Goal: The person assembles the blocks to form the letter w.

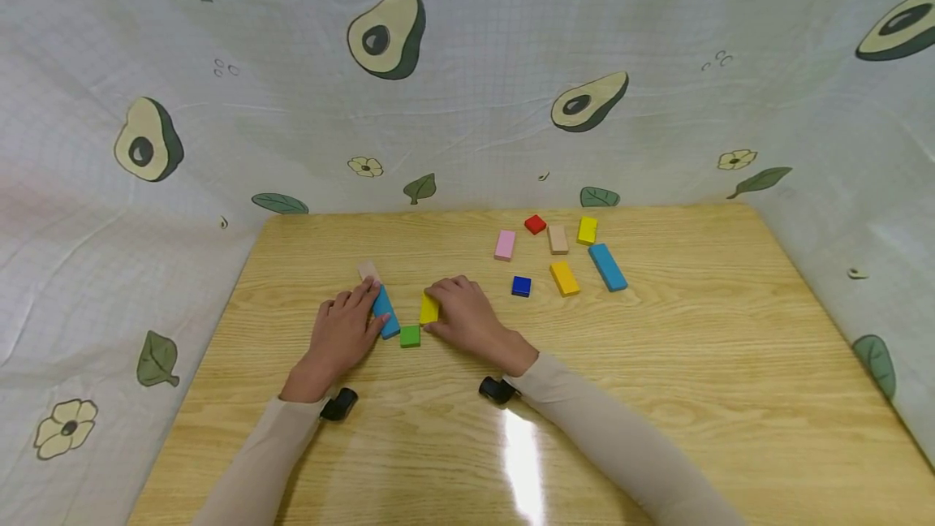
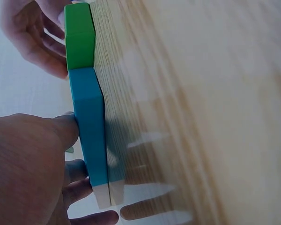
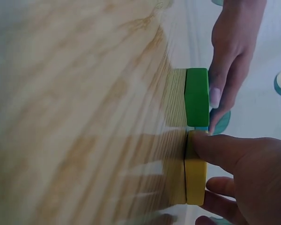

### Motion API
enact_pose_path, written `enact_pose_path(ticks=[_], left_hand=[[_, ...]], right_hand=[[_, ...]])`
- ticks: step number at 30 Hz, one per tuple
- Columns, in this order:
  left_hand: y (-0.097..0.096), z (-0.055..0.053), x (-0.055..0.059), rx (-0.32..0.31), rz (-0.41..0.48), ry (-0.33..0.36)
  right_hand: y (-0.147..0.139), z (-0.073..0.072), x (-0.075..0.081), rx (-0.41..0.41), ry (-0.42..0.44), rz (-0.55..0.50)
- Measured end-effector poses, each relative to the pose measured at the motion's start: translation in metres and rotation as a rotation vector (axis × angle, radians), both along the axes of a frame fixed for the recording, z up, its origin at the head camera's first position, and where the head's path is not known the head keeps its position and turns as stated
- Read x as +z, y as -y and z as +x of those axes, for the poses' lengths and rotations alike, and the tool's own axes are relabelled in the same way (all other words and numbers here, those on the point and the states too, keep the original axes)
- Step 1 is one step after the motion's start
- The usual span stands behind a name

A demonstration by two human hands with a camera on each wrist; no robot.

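Note:
Near the middle left of the table, a long blue block (image 1: 385, 313) lies slanted. My left hand (image 1: 340, 338) holds it, thumb near its close end and fingers toward its far end. A pale wooden block (image 2: 101, 195) continues the line past the blue block's far end. At the near end sits a small green block (image 1: 410, 337), its corner by the blue one. My right hand (image 1: 471, 316) pinches a yellow block (image 3: 195, 180) just beyond the green block, thumb at the near end, fingers at the far end. Those fingers partly cover it.
Farther back to the right lie loose blocks: pink (image 1: 505, 245), red (image 1: 536, 224), tan (image 1: 558, 239), a second yellow (image 1: 588, 230), orange-yellow (image 1: 565, 278), dark blue (image 1: 522, 286) and another long blue block (image 1: 608, 268). A printed cloth (image 1: 482, 47) hangs behind the table.

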State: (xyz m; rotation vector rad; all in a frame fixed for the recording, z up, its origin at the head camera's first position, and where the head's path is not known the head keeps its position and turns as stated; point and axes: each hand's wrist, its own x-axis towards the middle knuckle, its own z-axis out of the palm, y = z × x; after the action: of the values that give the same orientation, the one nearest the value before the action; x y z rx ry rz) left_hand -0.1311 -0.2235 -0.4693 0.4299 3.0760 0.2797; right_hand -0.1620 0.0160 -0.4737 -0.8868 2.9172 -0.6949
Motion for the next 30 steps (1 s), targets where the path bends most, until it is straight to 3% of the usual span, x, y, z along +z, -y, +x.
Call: enact_pose_path(ticks=[12,24,30], left_hand=[[0.002,0.0,-0.001,-0.001,0.002,0.001],[0.001,-0.001,-0.001,-0.006,-0.003,-0.002],[0.001,-0.001,0.0,-0.007,0.004,-0.001]], right_hand=[[-0.015,0.0,0.008,0.005,0.001,-0.019],[-0.093,-0.01,0.021,-0.089,-0.001,-0.101],[-0.135,-0.011,0.019,-0.144,0.013,-0.058]])
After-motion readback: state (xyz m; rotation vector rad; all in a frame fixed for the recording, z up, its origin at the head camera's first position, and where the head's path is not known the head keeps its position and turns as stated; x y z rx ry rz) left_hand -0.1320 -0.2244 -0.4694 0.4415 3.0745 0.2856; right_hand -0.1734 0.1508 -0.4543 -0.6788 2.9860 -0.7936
